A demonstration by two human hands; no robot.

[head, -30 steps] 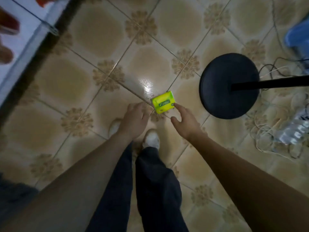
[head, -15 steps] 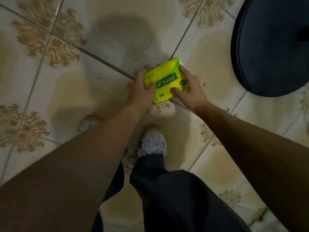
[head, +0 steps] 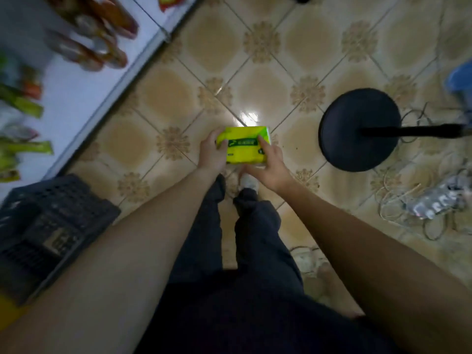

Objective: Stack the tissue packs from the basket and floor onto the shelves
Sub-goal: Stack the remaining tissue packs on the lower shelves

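A yellow-green tissue pack (head: 245,146) with a dark green label is held up off the tiled floor between both hands, in the middle of the view. My left hand (head: 211,152) grips its left end, thumb on top. My right hand (head: 271,164) holds its right side and underside, fingers curled round the edge. A dark plastic basket (head: 51,226) stands on the floor at the lower left. A white shelf (head: 84,80) runs along the upper left.
Blurred packaged goods (head: 23,106) and bottles (head: 97,34) lie on the shelf. A black round stand base (head: 358,130) with a pole sits to the right. Tangled cables and a power strip (head: 434,203) lie at the far right. A blue object (head: 459,77) is at the right edge.
Both hands reached the pack on the floor, took hold of it and lifted it. The view rose and swung, so the shelf and basket now show at the left.
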